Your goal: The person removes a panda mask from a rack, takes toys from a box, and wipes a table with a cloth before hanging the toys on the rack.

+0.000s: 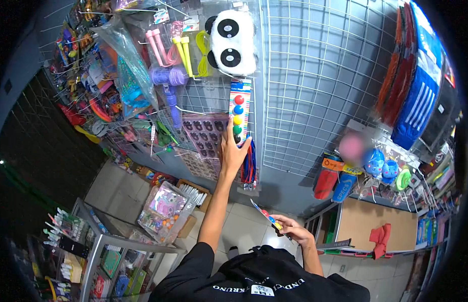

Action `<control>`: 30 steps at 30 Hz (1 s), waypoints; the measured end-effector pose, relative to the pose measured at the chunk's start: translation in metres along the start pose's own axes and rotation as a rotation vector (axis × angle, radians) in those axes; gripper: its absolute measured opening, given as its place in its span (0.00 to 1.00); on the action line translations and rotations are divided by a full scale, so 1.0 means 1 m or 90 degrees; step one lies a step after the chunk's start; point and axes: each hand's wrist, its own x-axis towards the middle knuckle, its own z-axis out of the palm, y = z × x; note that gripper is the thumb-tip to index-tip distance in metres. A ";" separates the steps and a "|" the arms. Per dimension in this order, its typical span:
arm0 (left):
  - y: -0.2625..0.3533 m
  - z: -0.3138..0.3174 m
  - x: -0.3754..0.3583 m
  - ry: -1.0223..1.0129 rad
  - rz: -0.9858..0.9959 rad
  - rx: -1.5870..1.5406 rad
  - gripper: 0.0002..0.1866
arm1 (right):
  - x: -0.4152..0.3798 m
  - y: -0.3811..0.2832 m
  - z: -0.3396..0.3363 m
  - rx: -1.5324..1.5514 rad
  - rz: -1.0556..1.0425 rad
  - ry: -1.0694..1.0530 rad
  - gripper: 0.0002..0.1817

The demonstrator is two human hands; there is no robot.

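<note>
A long card of round magnets point(238, 109), red, blue, yellow, green and black, hangs on the wire rack below a white panda eye mask point(232, 43). My left hand point(232, 153) is raised to its lower end, with fingers apart and one finger along its left edge. Lower down, my right hand point(293, 230) is closed on a second magnet card point(266, 215), seen nearly edge-on and tilted, with red, blue and yellow pieces. Dark blue and red cords point(249, 163) hang just right of my left hand.
Jump ropes point(182, 53) and a purple toy point(168, 78) hang at the upper left. Wire grid point(309, 85) covers the right wall, with shin guards point(327, 176) low down. A metal-framed display case point(128, 241) stands lower left, and a box of packaged toys point(166, 209) lies beyond it.
</note>
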 end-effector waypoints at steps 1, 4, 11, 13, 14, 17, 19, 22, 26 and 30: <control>-0.006 0.004 0.000 -0.009 0.008 0.033 0.43 | -0.001 0.001 0.000 0.001 -0.012 0.007 0.39; -0.010 0.002 -0.001 -0.042 -0.002 0.162 0.44 | 0.005 -0.006 0.007 0.001 -0.066 0.030 0.40; -0.024 -0.042 -0.042 0.022 0.060 -0.005 0.22 | 0.045 -0.061 0.039 -0.005 -0.213 0.140 0.39; -0.028 -0.056 -0.068 0.059 0.045 -0.028 0.18 | 0.065 -0.089 0.057 -0.071 -0.279 0.171 0.41; -0.033 -0.061 -0.084 0.062 0.026 -0.025 0.17 | 0.072 -0.107 0.073 -0.115 -0.298 0.191 0.41; -0.065 -0.070 -0.142 0.040 -0.057 0.009 0.16 | 0.114 -0.142 0.103 -0.311 -0.557 0.235 0.39; -0.089 -0.080 -0.181 -0.047 -0.137 0.051 0.18 | 0.130 -0.168 0.130 -0.423 -0.649 0.300 0.36; -0.137 -0.100 -0.251 -0.154 -0.265 0.166 0.18 | 0.150 -0.195 0.159 -0.449 -0.699 0.357 0.33; -0.193 -0.134 -0.353 -0.240 -0.374 0.185 0.17 | 0.173 -0.214 0.183 -0.546 -0.794 0.428 0.31; -0.236 -0.168 -0.453 -0.309 -0.541 0.136 0.14 | 0.180 -0.205 0.189 -0.569 -0.779 0.468 0.30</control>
